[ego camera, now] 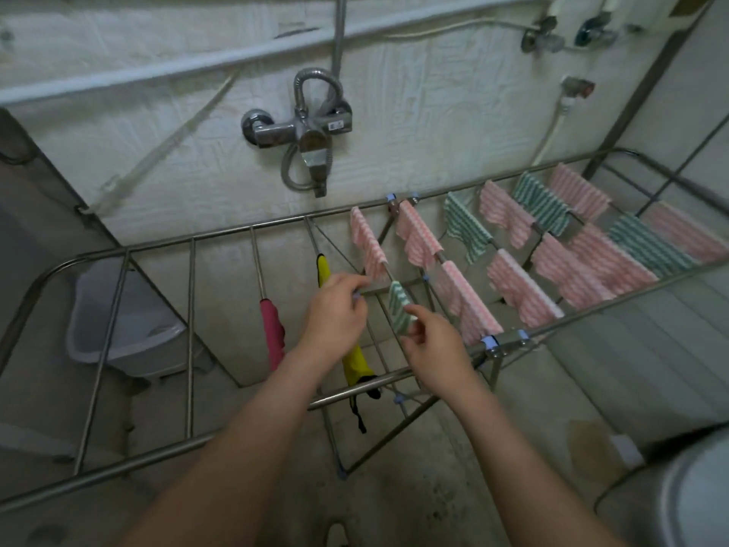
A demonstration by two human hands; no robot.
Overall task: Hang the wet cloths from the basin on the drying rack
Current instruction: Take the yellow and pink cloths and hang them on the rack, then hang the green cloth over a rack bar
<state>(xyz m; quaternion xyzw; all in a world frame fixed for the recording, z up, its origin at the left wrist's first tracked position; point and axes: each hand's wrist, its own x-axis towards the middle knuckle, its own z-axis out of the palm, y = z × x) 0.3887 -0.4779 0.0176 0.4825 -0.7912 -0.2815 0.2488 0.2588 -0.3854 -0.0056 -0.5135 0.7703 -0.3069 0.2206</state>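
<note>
Two hands were over the drying rack [221, 232]. The right hand [432, 351] pinched the near end of a green striped cloth [399, 309] with its thumb and fingers. That cloth hung over a thin bar near the middle of the rack. It was on the same bar as a pink striped cloth [369, 246], which hung closer to the wall. The left hand [335, 311] was just beside the green striped cloth, on its other side, with its fingers curled in close to the bar. I could not tell if those fingers held anything. Many more striped cloths [552, 266], pink ones and green ones, hung in rows on the right part of the rack. A yellow cloth [323, 270] and a dark pink cloth [273, 333] hung on bars to the left of the hands. A pale tub [118, 329] sat on the floor under the rack's left end. A shiny tap [303, 128] was on the wall behind.
</note>
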